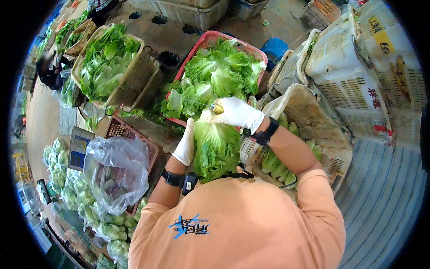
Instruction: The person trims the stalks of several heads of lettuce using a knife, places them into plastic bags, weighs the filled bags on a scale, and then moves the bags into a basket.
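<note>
A head of leafy green lettuce (216,150) is held close to my chest, its cut base facing away from me. My left hand (186,142), in a white glove, is closed against the lettuce's left side. Also gloved in white, my right hand (236,112) grips a knife (217,108) by its yellowish handle over the base end. Its thin blade seems to point left and is hard to make out. Just beyond my hands, a red crate (264,58) is heaped with loose lettuce leaves (219,74).
To my right, a tilted white crate (333,134) contains more green heads (274,163). A plastic bag (118,170) lines a pink crate beside a scale (79,148) at left. Bagged vegetables (109,231) lie there too. Another leaf-filled crate (130,85) and stacked white crates (336,58) stand farther off.
</note>
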The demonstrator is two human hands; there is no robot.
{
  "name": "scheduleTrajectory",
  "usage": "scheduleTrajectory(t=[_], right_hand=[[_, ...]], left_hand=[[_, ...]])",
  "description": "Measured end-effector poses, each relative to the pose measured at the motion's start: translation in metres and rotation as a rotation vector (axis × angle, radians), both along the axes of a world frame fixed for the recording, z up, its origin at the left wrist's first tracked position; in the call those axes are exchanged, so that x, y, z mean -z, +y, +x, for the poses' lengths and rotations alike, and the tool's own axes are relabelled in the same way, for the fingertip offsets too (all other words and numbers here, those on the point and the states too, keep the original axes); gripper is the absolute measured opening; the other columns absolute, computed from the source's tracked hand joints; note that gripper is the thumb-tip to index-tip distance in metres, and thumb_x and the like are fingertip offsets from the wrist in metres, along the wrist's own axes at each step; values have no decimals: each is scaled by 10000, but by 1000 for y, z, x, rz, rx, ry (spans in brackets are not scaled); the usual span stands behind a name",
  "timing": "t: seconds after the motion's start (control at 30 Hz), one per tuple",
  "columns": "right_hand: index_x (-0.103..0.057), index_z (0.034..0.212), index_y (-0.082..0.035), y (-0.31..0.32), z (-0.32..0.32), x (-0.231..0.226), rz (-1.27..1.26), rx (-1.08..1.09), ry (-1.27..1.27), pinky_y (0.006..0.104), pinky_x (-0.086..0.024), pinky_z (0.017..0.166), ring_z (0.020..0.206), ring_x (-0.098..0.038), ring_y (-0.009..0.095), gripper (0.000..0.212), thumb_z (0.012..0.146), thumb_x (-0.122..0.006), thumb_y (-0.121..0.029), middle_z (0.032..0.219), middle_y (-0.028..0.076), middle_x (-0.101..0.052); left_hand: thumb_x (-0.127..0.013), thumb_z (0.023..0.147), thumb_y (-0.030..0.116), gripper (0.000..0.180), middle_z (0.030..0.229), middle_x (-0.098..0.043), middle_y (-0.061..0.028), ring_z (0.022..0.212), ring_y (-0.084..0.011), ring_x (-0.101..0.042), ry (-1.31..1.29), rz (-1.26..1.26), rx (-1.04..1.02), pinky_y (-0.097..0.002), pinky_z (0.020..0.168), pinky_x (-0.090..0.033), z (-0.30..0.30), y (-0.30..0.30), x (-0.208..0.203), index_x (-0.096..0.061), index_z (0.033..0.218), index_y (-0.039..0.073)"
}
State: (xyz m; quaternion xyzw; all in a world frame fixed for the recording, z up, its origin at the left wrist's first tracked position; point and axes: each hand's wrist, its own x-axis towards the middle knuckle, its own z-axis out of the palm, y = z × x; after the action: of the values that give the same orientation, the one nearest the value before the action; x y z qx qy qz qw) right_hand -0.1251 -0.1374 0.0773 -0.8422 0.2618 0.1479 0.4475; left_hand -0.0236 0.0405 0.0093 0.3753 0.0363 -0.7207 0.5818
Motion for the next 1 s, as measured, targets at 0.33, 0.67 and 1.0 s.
scheduleTrajectory(t=[0.33,0.67,1.0], right_hand=[[-604,737,-2,-23,33,-9,-78,-454,50,386,-422,549,555,-535,269,387,725,-645,-387,621,150,-581],[-654,908,-76,-118,43,28,-697,-171,-51,420,-496,693,803,-629,324,459,759,-609,-508,896,162,-661],[-609,920,-85,-3,-6,76,558,370,-157,259,-397,530,585,-457,61,393,843,-604,-471,675,-41,-506]], left_hand=[[-253,877,675,785,1392,-402,-108,1261,-253,-412,41,-155,93,-413,1042,-345,4,9,-11,-287,1415,104],[-639,814,277,665,1305,-479,-108,1165,-266,-493,-95,-180,-107,-451,954,-435,2,21,7,-330,1375,98],[-401,933,472,586,1369,-426,-113,1199,-240,-467,-48,-169,81,-411,1017,-379,4,11,15,-366,1364,76]])
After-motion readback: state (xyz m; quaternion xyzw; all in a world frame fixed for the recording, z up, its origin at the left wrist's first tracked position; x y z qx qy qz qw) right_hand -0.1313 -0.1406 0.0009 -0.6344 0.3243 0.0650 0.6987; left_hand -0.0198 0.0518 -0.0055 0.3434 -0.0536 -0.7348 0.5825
